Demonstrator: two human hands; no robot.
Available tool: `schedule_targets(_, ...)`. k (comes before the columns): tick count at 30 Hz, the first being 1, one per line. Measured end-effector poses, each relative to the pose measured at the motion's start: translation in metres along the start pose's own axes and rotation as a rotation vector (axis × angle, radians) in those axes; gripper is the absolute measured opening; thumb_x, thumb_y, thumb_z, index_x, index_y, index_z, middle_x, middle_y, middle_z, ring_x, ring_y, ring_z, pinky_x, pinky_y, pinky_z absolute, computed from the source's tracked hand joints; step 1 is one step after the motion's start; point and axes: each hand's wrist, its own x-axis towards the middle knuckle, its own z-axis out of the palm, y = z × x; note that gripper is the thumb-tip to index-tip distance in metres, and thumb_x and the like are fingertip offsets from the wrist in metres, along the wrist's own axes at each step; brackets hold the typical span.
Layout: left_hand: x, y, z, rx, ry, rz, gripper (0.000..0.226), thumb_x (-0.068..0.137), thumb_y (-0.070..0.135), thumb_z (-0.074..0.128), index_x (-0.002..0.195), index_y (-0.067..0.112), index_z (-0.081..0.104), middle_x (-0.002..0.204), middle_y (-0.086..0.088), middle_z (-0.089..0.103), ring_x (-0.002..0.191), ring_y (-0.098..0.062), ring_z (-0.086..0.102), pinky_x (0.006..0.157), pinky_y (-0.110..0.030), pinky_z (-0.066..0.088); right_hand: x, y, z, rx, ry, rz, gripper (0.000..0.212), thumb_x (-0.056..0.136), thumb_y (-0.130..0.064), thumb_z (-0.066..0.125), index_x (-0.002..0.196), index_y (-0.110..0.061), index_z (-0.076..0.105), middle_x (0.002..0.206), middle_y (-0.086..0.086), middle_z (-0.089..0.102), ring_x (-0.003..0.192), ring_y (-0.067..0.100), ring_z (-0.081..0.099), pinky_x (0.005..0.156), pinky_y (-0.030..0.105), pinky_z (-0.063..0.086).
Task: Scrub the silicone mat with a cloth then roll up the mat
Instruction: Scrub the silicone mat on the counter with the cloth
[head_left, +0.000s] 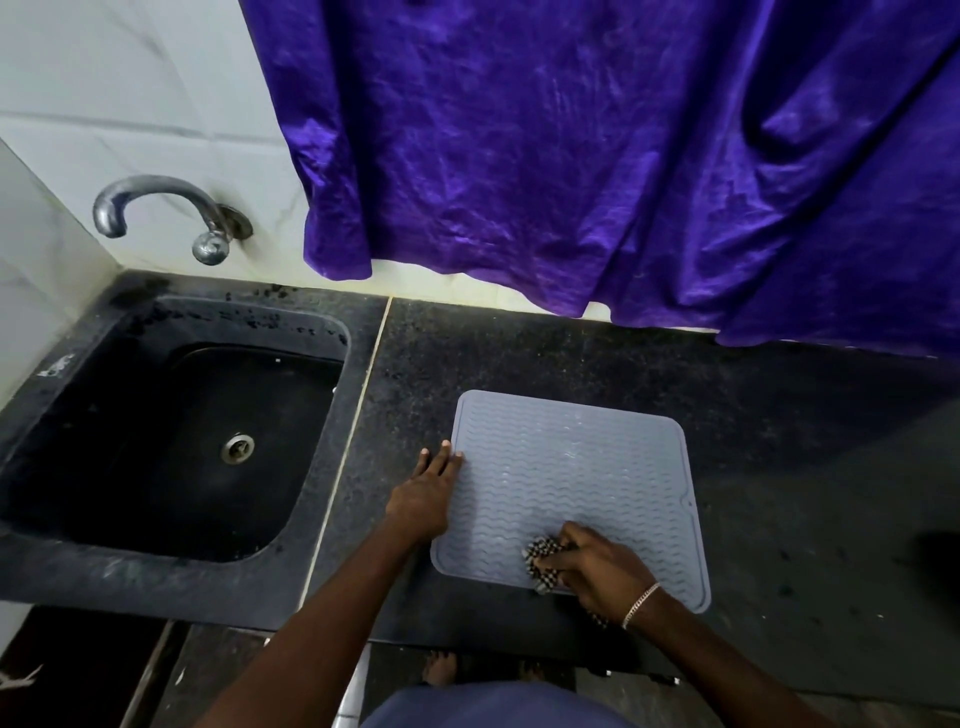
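Silicone mat (571, 478) lies flat on the table (779, 415), right of the sink (156, 441). Left hand (426, 493), fingers straight and flat, pins its left edge; right hand (597, 571), closed around a checked cloth (540, 564), works the near edge, unscrubbed ribs stretching away ahead.

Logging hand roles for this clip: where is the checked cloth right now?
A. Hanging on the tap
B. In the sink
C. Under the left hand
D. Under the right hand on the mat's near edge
D: the right hand presses the cloth onto the mat near its front edge, while the left hand lies flat at the mat's left edge.
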Motion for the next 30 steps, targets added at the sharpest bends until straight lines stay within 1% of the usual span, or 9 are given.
schedule_targets(3,0.001,-0.001,0.000,0.005,-0.011,0.007,0.102,0.087,0.007,0.062,0.159,0.026,-0.008,0.165,0.005,-0.022,0.154,-0.027,-0.014,0.116,-0.053,0.036,0.013,-0.016,-0.005,0.026,0.029,-0.028,0.040,0.092,-0.036,0.055,0.129,-0.049,0.060,0.121,-0.008,0.055,0.114,0.012,0.057,0.089,0.020,0.043)
schedule_targets(6,0.002,-0.002,-0.001,0.020,-0.033,0.008,0.104,0.088,0.009,0.065,0.159,0.026,-0.010,0.165,0.004,-0.023,0.153,-0.028,-0.015,0.116,-0.055,0.034,0.036,-0.040,-0.004,0.054,0.032,-0.081,0.039,0.092,-0.037,0.055,0.130,-0.046,0.060,0.129,-0.004,0.055,0.121,0.016,0.055,0.097,0.027,0.048)
schedule_targets(10,0.006,-0.005,-0.003,0.051,-0.085,0.027,0.107,0.088,0.011,0.067,0.158,0.023,-0.013,0.164,0.000,-0.025,0.152,-0.033,-0.016,0.119,-0.059,0.027,0.052,-0.062,0.007,0.044,0.006,-0.099,0.039,0.092,-0.033,0.057,0.129,-0.044,0.062,0.127,-0.002,0.055,0.120,0.021,0.053,0.094,0.031,0.046)
schedule_targets(12,0.009,-0.007,-0.003,0.075,-0.098,0.044,0.109,0.089,0.015,0.069,0.158,0.020,-0.015,0.164,-0.004,-0.026,0.152,-0.034,-0.018,0.121,-0.057,0.023,0.046,-0.058,0.009,0.048,0.007,-0.080,0.040,0.094,-0.032,0.055,0.131,-0.046,0.061,0.130,-0.002,0.055,0.122,0.020,0.053,0.096,0.031,0.047)
schedule_targets(16,0.011,-0.009,0.000,0.099,-0.089,0.078,0.106,0.091,0.024,0.067,0.157,0.015,-0.016,0.164,-0.009,-0.025,0.152,-0.033,-0.019,0.123,-0.053,0.019,0.022,-0.034,0.001,0.041,-0.027,-0.040,0.040,0.096,-0.032,0.053,0.133,-0.046,0.059,0.123,-0.001,0.055,0.117,0.019,0.055,0.091,0.034,0.048)
schedule_targets(22,0.007,-0.010,0.000,0.062,-0.074,0.068,0.107,0.090,0.022,0.068,0.158,0.020,-0.015,0.164,-0.004,-0.025,0.152,-0.033,-0.018,0.123,-0.054,0.022,0.035,-0.037,-0.007,0.013,-0.047,-0.041,0.042,0.094,-0.021,0.055,0.131,-0.041,0.060,0.128,-0.002,0.055,0.117,0.022,0.052,0.091,0.028,0.044)
schedule_targets(24,0.007,-0.009,-0.001,0.037,-0.078,0.060,0.106,0.091,0.023,0.067,0.158,0.021,-0.016,0.164,-0.003,-0.025,0.152,-0.033,-0.018,0.123,-0.053,0.020,0.050,-0.053,-0.003,0.025,-0.002,-0.082,0.034,0.094,-0.037,0.055,0.128,-0.040,0.061,0.124,-0.004,0.056,0.114,0.018,0.053,0.087,0.025,0.042)
schedule_targets(26,0.006,-0.008,-0.002,0.015,-0.078,0.050,0.106,0.091,0.021,0.068,0.158,0.023,-0.015,0.164,-0.001,-0.025,0.152,-0.033,-0.018,0.123,-0.052,0.020,0.064,-0.072,0.003,0.052,0.021,-0.082,0.034,0.092,-0.050,0.053,0.124,-0.040,0.059,0.117,-0.007,0.054,0.113,0.018,0.054,0.083,0.025,0.040)
schedule_targets(30,0.004,-0.009,-0.004,0.012,-0.074,0.067,0.109,0.089,0.015,0.068,0.158,0.024,-0.015,0.164,0.000,-0.027,0.152,-0.033,-0.018,0.122,-0.052,0.022,0.068,-0.083,0.014,0.031,-0.004,-0.083,0.038,0.094,-0.040,0.052,0.131,-0.046,0.056,0.123,-0.002,0.054,0.117,0.022,0.052,0.092,0.034,0.048)
